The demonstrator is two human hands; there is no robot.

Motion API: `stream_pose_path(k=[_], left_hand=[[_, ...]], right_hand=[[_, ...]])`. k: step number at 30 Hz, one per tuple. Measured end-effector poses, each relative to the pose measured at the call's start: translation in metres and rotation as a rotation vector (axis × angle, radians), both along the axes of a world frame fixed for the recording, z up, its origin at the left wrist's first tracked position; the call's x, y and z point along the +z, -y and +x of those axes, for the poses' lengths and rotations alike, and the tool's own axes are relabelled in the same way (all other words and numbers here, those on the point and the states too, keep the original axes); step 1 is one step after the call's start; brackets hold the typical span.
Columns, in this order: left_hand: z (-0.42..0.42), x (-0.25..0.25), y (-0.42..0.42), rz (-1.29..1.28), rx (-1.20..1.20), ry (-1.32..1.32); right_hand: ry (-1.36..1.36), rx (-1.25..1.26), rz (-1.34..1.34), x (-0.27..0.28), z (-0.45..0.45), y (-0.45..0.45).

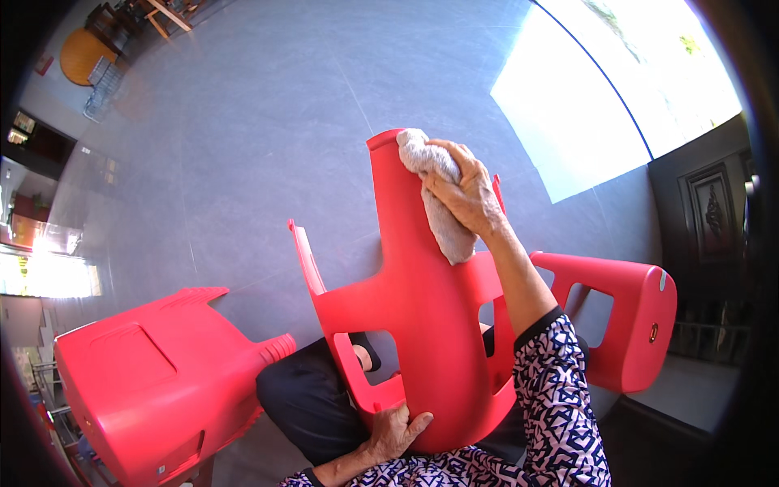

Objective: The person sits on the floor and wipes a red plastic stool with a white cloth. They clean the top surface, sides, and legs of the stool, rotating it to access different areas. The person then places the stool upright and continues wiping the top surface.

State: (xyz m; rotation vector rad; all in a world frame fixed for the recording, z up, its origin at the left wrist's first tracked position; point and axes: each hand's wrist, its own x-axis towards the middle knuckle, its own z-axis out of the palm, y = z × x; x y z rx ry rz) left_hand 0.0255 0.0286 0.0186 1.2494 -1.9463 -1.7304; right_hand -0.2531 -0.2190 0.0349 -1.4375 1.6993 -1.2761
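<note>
A red plastic stool (426, 304) lies tipped across my lap, its legs pointing away from me. With my right hand (465, 189) I grip a bunched pale grey cloth (447, 228), pressed against the far leg of that stool. My left hand (395, 429) holds the near edge of the stool, thumb on its outer face and the other fingers partly hidden. Through an opening in the stool's side, part of a foot in a dark shoe shows.
Another red stool (152, 353) lies on its side at my left. A third red stool (614, 322) is at my right, near a dark carved door panel (709, 207). Sunlight falls through a doorway onto the grey floor (274, 152). Wooden furniture (164, 15) stands at the far left.
</note>
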Motion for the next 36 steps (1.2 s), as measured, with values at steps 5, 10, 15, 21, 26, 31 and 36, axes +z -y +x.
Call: stream_pose_path(k=[5, 10, 15, 21, 26, 31, 36], left_hand=[[0.000, -0.004, -0.001, -0.024, 0.045, -0.029], [0.000, -0.012, -0.006, -0.072, 0.036, 0.011], [-0.003, -0.007, -0.006, -0.088, 0.065, -0.019], [-0.004, -0.008, -0.006, -0.138, 0.043, 0.007], [-0.005, -0.016, -0.011, -0.204, 0.044, -0.003], [-0.004, -0.014, -0.008, -0.156, 0.026, 0.033], [-0.010, -0.007, -0.003, -0.129, 0.064, 0.028]], right_hand=[[-0.317, 0.086, 0.044, 0.022, 0.007, -0.048], [-0.266, 0.126, -0.009, 0.021, 0.014, -0.096], [-0.451, 0.254, -0.096, 0.025, 0.021, -0.119], [-0.539, 0.241, -0.109, 0.026, 0.019, -0.062], [-0.696, 0.199, 0.021, 0.041, 0.033, -0.015], [-0.869, 0.330, 0.062, 0.047, 0.046, -0.004], [-0.882, 0.440, -0.105, 0.050, 0.059, -0.049]])
